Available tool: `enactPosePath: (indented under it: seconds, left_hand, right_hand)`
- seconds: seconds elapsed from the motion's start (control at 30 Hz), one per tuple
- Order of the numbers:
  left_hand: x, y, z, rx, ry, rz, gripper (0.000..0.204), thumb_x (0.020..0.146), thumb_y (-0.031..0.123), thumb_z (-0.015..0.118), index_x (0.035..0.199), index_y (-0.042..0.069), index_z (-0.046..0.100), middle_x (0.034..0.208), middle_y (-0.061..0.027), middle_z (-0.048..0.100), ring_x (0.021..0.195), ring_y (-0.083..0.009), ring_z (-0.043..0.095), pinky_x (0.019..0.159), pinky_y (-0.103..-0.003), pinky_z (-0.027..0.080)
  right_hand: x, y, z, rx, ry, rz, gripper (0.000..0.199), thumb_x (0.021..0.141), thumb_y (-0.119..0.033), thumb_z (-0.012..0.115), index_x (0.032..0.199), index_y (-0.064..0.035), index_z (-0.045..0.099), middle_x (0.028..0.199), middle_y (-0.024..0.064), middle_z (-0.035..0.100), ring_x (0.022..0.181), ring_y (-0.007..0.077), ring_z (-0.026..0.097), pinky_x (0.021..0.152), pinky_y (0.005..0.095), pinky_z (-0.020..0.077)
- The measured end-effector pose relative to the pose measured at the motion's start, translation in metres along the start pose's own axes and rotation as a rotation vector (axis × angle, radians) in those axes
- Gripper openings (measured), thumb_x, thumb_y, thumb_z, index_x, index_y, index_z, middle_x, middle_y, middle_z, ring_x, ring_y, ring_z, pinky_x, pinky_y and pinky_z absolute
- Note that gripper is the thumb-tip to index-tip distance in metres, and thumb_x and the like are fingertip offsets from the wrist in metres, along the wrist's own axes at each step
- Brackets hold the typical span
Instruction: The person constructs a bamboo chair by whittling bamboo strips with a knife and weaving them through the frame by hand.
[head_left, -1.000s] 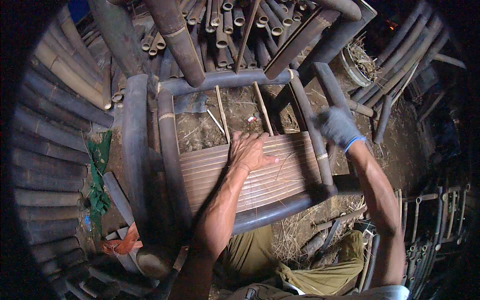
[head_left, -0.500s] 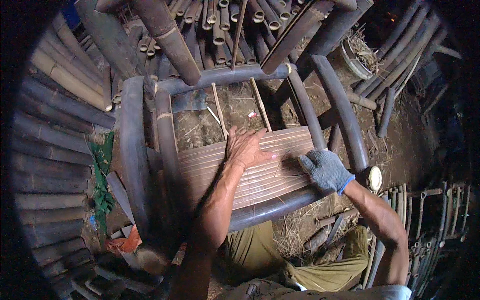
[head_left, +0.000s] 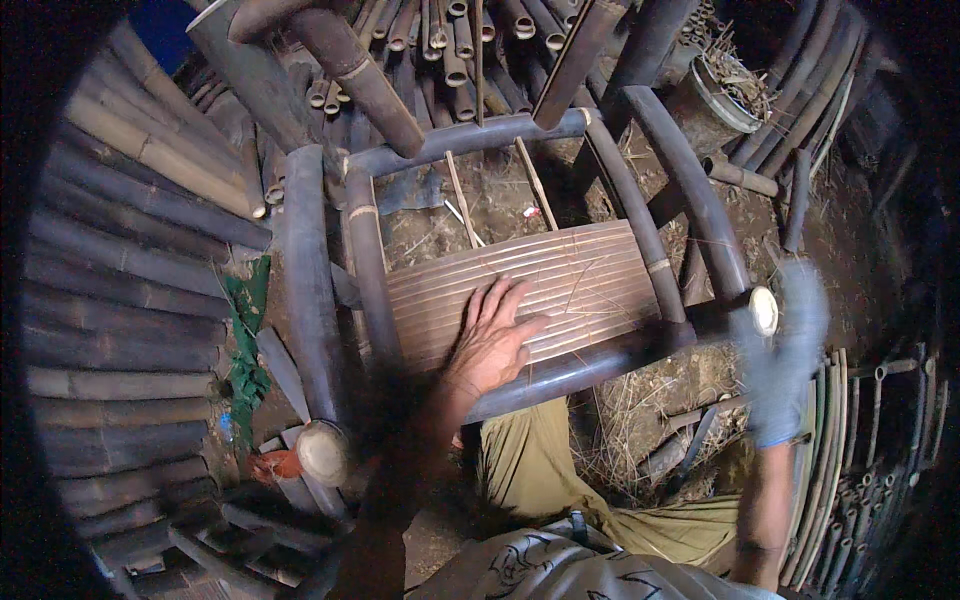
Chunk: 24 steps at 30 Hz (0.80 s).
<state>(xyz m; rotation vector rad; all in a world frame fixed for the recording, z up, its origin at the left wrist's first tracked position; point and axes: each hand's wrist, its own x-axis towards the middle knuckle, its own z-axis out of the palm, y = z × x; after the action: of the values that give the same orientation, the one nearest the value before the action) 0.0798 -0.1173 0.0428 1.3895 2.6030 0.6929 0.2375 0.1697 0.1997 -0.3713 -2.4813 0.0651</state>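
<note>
Slatted Bamboo Seat: Panel in the Front Part of the Frame

The slat panel (head_left: 590,270) lies in the front part of the seat frame (head_left: 560,382), against the front rail. Its slats run side to side, are light brown to greyish brown, and show pale lines along their joints. The upper face is smooth and slightly glossy, with a few thin fibres (head_left: 572,297) lying loose across it. Behind the panel's rear edge, two narrow strips (head_left: 461,200) span the gap to the rear rail.

The hands are apart. The bare left hand (head_left: 492,335) rests palm down on the panel near the middle of its front edge, fingers spread. The gloved right hand (head_left: 785,350) is beside the front end of the right armrest (head_left: 695,195), outside the frame; it is blurred, and its grip cannot be determined.

The left armrest (head_left: 315,280) and the right armrest flank the frame; both are dark, round-section bamboo with pale cut ends at the front.

The chair stands over an earthen floor (head_left: 850,260). Straw (head_left: 620,430) covers the floor at the frame's front right corner. A tub (head_left: 725,95) of shavings stands beyond the rear right corner. Cut bamboo poles (head_left: 455,65) are stacked behind the rear rail, and thicker culms (head_left: 120,320) line the left side, near a green sheet (head_left: 248,350).
</note>
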Motion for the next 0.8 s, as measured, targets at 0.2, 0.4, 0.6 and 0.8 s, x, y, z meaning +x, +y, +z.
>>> enactPosePath:
  seconds: [0.2, 0.4, 0.6, 0.8]
  left_hand:
    - [0.019, 0.007, 0.012, -0.071, 0.014, 0.001, 0.064, 0.072, 0.023, 0.076, 0.133, 0.015, 0.058, 0.155, -0.0134, 0.028, 0.146, -0.0394, 0.018, 0.119, -0.053, 0.017]
    - [0.026, -0.026, 0.013, -0.150, 0.495, 0.106, 0.021, 0.086, 0.014, 0.065, 0.105, 0.006, 0.067, 0.086, -0.0116, 0.068, 0.089, -0.0242, 0.068, 0.101, -0.045, 0.045]
    - [0.075, -0.135, -0.028, -0.152, 0.947, -0.416, 0.026, 0.086, 0.000, 0.048, 0.102, -0.002, 0.068, 0.087, -0.0209, 0.069, 0.080, -0.0340, 0.069, 0.072, -0.041, 0.055]
    - [0.102, -0.223, 0.024, -0.011, -0.024, -0.424, 0.027, 0.084, 0.009, 0.049, 0.097, -0.005, 0.069, 0.107, -0.0289, 0.065, 0.101, -0.0403, 0.065, 0.087, -0.049, 0.052]
  right_hand:
    - [-0.098, -0.125, 0.118, 0.231, -0.403, -0.111, 0.061, 0.077, -0.043, 0.077, 0.113, 0.0026, 0.058, 0.113, 0.0222, 0.058, 0.110, 0.0387, 0.053, 0.095, 0.0514, 0.0399]
    - [-0.065, -0.119, 0.047, 1.075, -0.952, 0.425, 0.024, 0.088, -0.027, 0.067, 0.092, -0.0035, 0.064, 0.080, 0.0083, 0.061, 0.073, 0.0196, 0.060, 0.065, 0.0358, 0.0488]
    - [0.086, -0.056, 0.038, 0.560, -0.420, 0.139, 0.027, 0.092, -0.026, 0.062, 0.080, -0.0021, 0.067, 0.076, 0.0113, 0.065, 0.071, 0.0202, 0.063, 0.068, 0.0380, 0.0495]
    - [0.128, -0.109, 0.229, -0.016, -0.263, -0.300, 0.019, 0.088, -0.016, 0.056, 0.084, -0.0062, 0.072, 0.091, 0.0166, 0.070, 0.080, 0.0342, 0.069, 0.071, 0.0434, 0.0550]
